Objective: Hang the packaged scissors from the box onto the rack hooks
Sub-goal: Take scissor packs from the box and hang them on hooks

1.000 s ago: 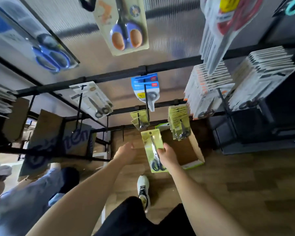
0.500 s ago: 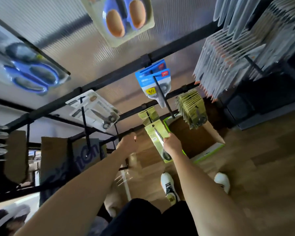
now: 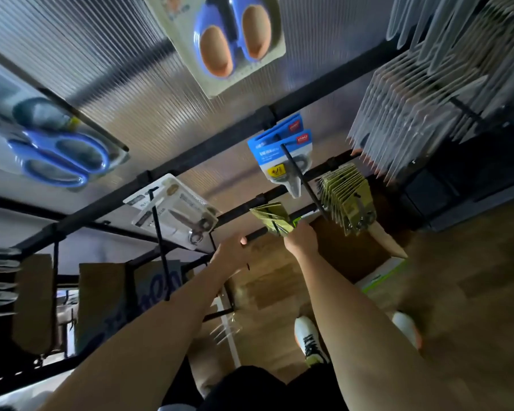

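Observation:
My right hand [image 3: 301,240] pinches a green packaged scissors [image 3: 295,224] and holds it up against the small bunch of green packs [image 3: 270,218] on a low rack hook. Most of the held pack is hidden behind my fingers. My left hand [image 3: 229,255] is curled round the black lower rack bar [image 3: 260,233] just left of that hook, thumb on top. The open cardboard box [image 3: 380,264] with a green and white side sits on the wooden floor, below and right of my right hand.
A fuller row of green packs [image 3: 344,200] hangs to the right. Blue packs [image 3: 282,152] on a long hook hang above my right hand, and a white pack of silver scissors [image 3: 175,215] hangs over my left. Dense white packs [image 3: 413,114] fill the upper right.
My right hand has lifted the green pack from over the box up to the hook with the small green bunch. My left hand has risen to the bar beside it.

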The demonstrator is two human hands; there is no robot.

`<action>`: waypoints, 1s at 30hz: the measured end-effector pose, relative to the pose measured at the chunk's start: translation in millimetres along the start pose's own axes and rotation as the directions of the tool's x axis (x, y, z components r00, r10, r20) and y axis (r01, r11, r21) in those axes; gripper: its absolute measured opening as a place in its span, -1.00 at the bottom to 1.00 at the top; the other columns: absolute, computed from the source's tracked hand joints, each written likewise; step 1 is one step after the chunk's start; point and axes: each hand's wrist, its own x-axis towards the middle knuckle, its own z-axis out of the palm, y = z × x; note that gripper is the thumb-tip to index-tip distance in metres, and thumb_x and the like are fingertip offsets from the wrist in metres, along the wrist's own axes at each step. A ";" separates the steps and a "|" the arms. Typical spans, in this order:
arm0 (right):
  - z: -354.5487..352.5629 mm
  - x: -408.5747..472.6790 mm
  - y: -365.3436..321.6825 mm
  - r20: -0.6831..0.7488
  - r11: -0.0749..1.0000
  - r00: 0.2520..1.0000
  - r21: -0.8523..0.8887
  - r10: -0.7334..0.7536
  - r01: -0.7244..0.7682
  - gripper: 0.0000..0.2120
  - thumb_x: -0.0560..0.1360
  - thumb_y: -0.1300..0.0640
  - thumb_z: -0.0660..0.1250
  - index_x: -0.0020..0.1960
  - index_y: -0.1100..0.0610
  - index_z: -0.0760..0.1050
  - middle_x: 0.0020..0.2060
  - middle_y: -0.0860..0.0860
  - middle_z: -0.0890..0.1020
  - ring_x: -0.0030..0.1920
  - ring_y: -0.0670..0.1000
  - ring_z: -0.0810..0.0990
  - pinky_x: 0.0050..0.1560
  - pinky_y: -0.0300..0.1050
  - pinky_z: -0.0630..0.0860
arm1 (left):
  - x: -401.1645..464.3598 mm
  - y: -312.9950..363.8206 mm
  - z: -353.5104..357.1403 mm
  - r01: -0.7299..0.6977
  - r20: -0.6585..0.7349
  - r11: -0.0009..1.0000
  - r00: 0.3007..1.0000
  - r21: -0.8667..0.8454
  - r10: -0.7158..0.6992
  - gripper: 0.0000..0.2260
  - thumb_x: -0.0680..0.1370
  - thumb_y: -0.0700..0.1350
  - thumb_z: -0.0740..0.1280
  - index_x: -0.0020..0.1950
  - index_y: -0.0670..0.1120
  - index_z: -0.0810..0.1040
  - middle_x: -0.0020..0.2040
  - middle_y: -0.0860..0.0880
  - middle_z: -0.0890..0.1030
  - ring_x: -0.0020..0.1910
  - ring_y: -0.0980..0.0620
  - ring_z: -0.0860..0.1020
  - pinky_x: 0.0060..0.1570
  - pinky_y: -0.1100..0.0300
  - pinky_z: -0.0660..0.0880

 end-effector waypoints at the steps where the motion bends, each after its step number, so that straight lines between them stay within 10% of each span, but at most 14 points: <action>1: -2.7 0.2 -1.7 -0.020 0.999 0.999 -0.016 -0.032 0.031 -0.54 0.58 0.14 0.28 0.42 0.28 0.31 0.30 0.19 0.50 0.28 0.18 0.52 0.16 -0.03 0.49 | -0.5 0.2 0.1 -0.008 -0.007 1.000 1.000 -0.003 0.008 -0.67 0.57 -0.02 0.27 0.27 -0.15 0.44 0.18 -0.13 0.53 0.09 -0.06 0.48 0.02 0.16 0.37; 30: -158.0 -117.7 29.6 0.020 0.848 0.931 -0.406 -0.365 0.341 -0.61 0.59 0.06 0.27 0.37 0.15 0.38 0.27 0.11 0.51 0.28 0.16 0.50 0.21 -0.02 0.45 | -88.5 124.7 -15.0 -0.128 0.014 0.990 0.991 -0.058 0.129 -0.60 0.56 0.15 0.21 0.30 -0.05 0.43 0.28 -0.12 0.53 0.23 -0.17 0.51 0.17 -0.01 0.49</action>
